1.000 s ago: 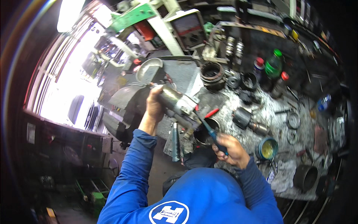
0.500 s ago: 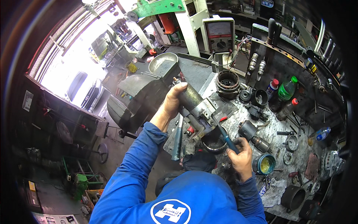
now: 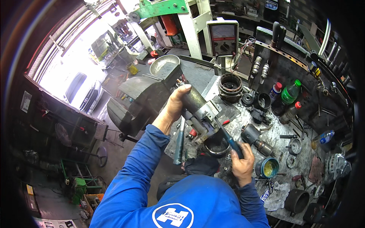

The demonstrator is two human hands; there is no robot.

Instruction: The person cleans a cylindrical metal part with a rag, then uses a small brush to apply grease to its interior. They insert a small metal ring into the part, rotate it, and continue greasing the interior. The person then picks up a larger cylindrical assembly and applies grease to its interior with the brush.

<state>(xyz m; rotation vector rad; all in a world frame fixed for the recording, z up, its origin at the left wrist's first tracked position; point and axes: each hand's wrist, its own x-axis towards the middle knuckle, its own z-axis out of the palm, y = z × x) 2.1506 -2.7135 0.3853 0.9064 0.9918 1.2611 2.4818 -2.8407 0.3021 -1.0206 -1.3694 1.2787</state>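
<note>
My left hand (image 3: 174, 106) is closed around a starter solenoid (image 3: 194, 100), a worn metal cylinder bolted to a cast housing (image 3: 203, 133). It is held up over the bench, tilted, with terminals at its upper end. My right hand (image 3: 243, 164) grips a screwdriver (image 3: 232, 144) by its blue-green handle. The shank points up and left, and its tip meets the area where the solenoid joins the housing; the exact contact is hidden. Below the housing sits a dark round metal ring or bowl (image 3: 215, 152). Beside it lies a tool with a blue-green grip (image 3: 179, 149).
A grimy workbench (image 3: 243, 114) carries a wound stator (image 3: 230, 86), a green-capped bottle (image 3: 291, 91), a grease tin (image 3: 268, 167) and a dark cylindrical motor part (image 3: 251, 133). An analogue meter (image 3: 223, 40) stands at the back. A bench grinder-like dark machine (image 3: 133, 98) is left of my hands.
The view has shifted slightly. My right hand's fingers have loosened and moved a little on the screwdriver handle. The left hand keeps its hold on the solenoid.
</note>
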